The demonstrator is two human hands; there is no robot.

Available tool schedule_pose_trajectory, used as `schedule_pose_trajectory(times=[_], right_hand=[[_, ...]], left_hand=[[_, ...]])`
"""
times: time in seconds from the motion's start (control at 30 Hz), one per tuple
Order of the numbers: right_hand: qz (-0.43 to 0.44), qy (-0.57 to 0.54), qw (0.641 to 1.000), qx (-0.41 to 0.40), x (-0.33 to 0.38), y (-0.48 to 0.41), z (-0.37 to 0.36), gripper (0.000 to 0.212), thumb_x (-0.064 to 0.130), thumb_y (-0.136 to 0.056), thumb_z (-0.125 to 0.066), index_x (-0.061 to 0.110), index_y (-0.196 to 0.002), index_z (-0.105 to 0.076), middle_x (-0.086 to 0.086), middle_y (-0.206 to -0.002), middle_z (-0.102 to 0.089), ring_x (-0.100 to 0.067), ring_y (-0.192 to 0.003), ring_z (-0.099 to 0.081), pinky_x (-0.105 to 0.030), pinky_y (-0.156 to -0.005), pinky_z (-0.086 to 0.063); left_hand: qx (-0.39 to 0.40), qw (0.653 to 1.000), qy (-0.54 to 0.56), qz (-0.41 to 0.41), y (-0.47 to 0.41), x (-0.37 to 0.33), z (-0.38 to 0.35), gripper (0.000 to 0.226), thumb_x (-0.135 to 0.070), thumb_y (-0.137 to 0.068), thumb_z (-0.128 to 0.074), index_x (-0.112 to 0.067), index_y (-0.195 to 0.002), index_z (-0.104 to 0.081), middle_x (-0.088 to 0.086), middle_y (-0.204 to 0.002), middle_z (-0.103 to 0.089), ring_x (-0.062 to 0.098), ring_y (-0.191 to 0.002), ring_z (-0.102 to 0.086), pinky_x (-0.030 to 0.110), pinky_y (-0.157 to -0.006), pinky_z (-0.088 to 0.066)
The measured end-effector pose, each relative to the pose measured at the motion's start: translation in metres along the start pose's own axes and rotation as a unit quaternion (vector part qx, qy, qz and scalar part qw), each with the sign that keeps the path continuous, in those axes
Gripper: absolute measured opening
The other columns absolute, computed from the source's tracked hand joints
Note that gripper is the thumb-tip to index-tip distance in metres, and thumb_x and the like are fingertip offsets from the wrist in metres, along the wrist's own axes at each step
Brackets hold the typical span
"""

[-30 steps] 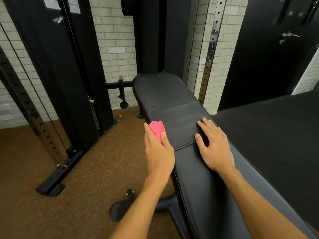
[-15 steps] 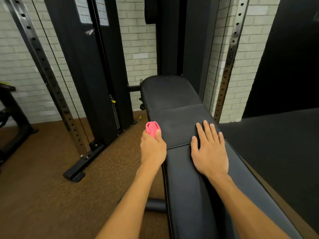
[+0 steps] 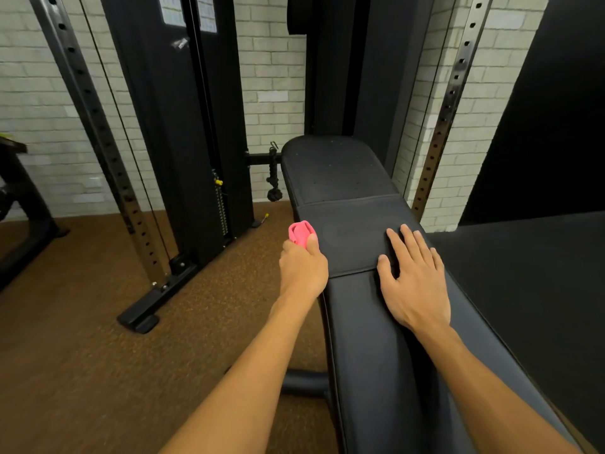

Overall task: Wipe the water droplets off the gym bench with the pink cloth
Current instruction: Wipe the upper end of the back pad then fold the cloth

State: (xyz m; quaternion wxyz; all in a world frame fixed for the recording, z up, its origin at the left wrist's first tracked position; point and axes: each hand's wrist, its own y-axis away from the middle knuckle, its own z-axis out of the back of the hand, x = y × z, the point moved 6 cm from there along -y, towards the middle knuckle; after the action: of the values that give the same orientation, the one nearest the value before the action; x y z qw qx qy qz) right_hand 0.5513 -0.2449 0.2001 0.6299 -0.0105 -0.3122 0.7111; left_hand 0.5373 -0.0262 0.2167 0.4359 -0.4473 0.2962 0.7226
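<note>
A person's right hand (image 3: 414,276) lies flat, fingers straight, on the black gym bench (image 3: 376,355). The left hand (image 3: 302,268) grips a bunched pink cloth (image 3: 300,233) just off the bench's left edge. Beyond, small droplets (image 3: 327,168) speckle the far pad before a white brick wall (image 3: 271,86).

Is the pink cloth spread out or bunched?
Bunched: the left hand grips the pink cloth as a wad at the black padded bench's edge.
</note>
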Motion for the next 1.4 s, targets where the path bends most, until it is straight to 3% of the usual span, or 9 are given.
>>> schedule_pose_trajectory(times=[0.3,0.4,0.6,0.73,0.83,1.03,1.13,1.27,1.4], right_hand=[[-0.013,-0.003,1.000,-0.007,0.002,-0.001,0.004,0.064,0.058,-0.106,-0.029,0.040,-0.167,-0.030,0.019,-0.177,-0.015,0.001,-0.163,-0.001,-0.032,-0.133,0.001],[-0.016,-0.003,1.000,-0.006,0.004,-0.001,0.006,0.063,0.057,-0.107,-0.030,0.040,-0.167,-0.031,0.019,-0.177,-0.016,0.002,-0.163,-0.002,-0.035,-0.134,-0.003],[-0.046,0.027,0.998,0.020,0.016,-0.005,0.010,0.064,0.050,-0.105,-0.033,0.033,-0.167,-0.033,0.011,-0.178,-0.019,-0.011,-0.166,-0.008,-0.050,-0.133,-0.016],[-0.112,0.039,0.992,0.031,0.033,-0.024,0.013,0.066,0.054,-0.102,-0.040,0.031,-0.163,-0.038,0.003,-0.175,-0.026,-0.023,-0.163,-0.019,-0.050,-0.130,-0.021],[-0.139,0.032,0.989,0.047,0.043,-0.039,0.010,0.067,0.056,-0.103,-0.044,0.028,-0.164,-0.038,-0.001,-0.176,-0.024,-0.024,-0.164,-0.016,-0.049,-0.131,-0.019],[-0.165,0.021,0.983,0.074,0.048,-0.069,0.004,0.070,0.051,-0.107,-0.048,0.020,-0.167,-0.030,-0.004,-0.179,-0.016,-0.026,-0.166,-0.010,-0.049,-0.134,-0.014],[-0.164,0.026,0.984,0.064,0.048,-0.077,0.002,0.072,0.052,-0.106,-0.044,0.017,-0.167,-0.029,-0.006,-0.179,-0.016,-0.027,-0.166,-0.009,-0.051,-0.134,-0.015],[-0.144,0.028,0.988,0.045,0.047,-0.091,-0.003,0.072,0.053,-0.108,-0.040,0.014,-0.167,-0.026,-0.007,-0.179,-0.014,-0.028,-0.167,-0.006,-0.053,-0.134,-0.013],[-0.143,0.041,0.988,0.031,0.047,-0.093,-0.008,0.070,0.052,-0.110,-0.037,0.020,-0.170,-0.021,-0.004,-0.180,-0.008,-0.025,-0.167,-0.002,-0.052,-0.134,-0.010]], left_hand=[[-0.012,0.998,0.069,0.001,-0.039,0.000,-0.012,0.056,-0.042,-0.115,-0.032,0.003,-0.149,-0.039,0.021,-0.147,-0.049,0.033,-0.127,-0.054,0.034,-0.088,-0.035],[0.007,0.997,0.076,-0.002,-0.049,-0.002,-0.009,0.056,-0.042,-0.116,-0.032,0.000,-0.151,-0.038,0.018,-0.148,-0.049,0.030,-0.126,-0.053,0.032,-0.087,-0.034],[0.031,0.996,0.078,0.023,-0.064,-0.012,0.003,0.053,-0.041,-0.115,-0.036,-0.002,-0.150,-0.041,0.015,-0.145,-0.052,0.028,-0.126,-0.053,0.032,-0.093,-0.036],[0.021,0.997,0.068,0.012,-0.073,-0.021,0.008,0.052,-0.039,-0.114,-0.040,-0.002,-0.150,-0.044,0.015,-0.145,-0.054,0.030,-0.134,-0.052,0.033,-0.105,-0.038],[0.027,0.998,0.055,0.018,-0.082,-0.028,0.011,0.052,-0.041,-0.114,-0.039,-0.003,-0.149,-0.045,0.015,-0.144,-0.055,0.030,-0.133,-0.052,0.036,-0.109,-0.038],[0.041,0.997,0.036,0.050,-0.116,-0.041,0.015,0.050,-0.042,-0.114,-0.037,-0.002,-0.142,-0.048,0.017,-0.135,-0.059,0.031,-0.125,-0.056,0.029,-0.091,-0.034],[0.044,0.997,0.022,0.051,-0.130,-0.046,0.017,0.050,-0.044,-0.115,-0.035,-0.004,-0.143,-0.047,0.013,-0.132,-0.059,0.022,-0.110,-0.053,0.022,-0.083,-0.029],[0.039,0.996,0.030,0.075,-0.148,-0.056,0.020,0.051,-0.046,-0.115,-0.033,-0.007,-0.146,-0.045,0.005,-0.121,-0.054,0.014,-0.105,-0.047,0.028,-0.088,-0.032],[0.032,0.995,0.040,0.083,-0.141,-0.054,0.016,0.049,-0.047,-0.114,-0.035,-0.013,-0.148,-0.044,-0.002,-0.120,-0.053,0.016,-0.109,-0.054,0.031,-0.091,-0.036]])
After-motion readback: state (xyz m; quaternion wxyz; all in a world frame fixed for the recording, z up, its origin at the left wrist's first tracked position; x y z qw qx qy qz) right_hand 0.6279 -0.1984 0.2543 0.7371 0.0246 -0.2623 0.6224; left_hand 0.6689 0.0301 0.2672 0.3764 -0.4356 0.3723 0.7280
